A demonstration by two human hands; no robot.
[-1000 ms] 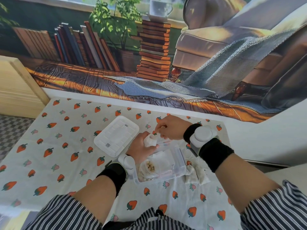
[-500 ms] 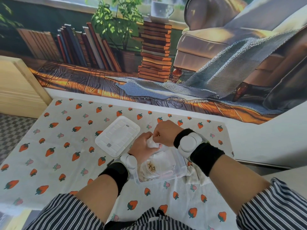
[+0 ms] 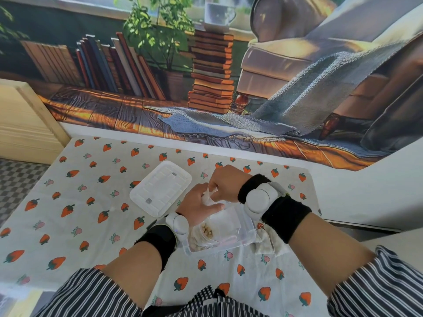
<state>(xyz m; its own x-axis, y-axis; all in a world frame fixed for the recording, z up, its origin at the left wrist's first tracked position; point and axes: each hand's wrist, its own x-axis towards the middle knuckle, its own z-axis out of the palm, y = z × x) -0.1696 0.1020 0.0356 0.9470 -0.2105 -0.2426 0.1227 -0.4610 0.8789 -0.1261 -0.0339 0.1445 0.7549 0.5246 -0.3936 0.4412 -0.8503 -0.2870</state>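
Sleeves [image 3: 91, 294], striped black and white, fill the near edge. Bare forearms run from them to black wristbands [image 3: 286, 218], each carrying a round white sensor [image 3: 258, 200].

A clear plastic box [image 3: 248, 235] stands open on the cloth [image 3: 68, 202], which is printed with strawberries. Inside the box lies a clear bag [image 3: 207, 229] of pale round pieces. Just right of the box, touching its wall, lie flat whitish pouches [image 3: 267, 245].

Above the far left corner of the box the two hands meet on one small white packet [image 3: 208, 197]. The left hand [image 3: 196, 208] holds it from below, fingers curled round it. The right hand [image 3: 225, 184] pinches its top edge between thumb and fingertips, knuckles upward. The packet is clear of the box floor; any print on it is hidden by the fingers.

Left of the hands, and apart from them, the white lid [image 3: 160, 188] lies flat on the cloth. It carries a small grey label [image 3: 148, 200], too small to read.

Beyond the table hangs a backdrop [image 3: 206, 76] picturing books, a potted plant, a cup and an armchair; no lettering on the spines can be made out. A pale wooden cabinet [image 3: 23, 124] stands at far left.
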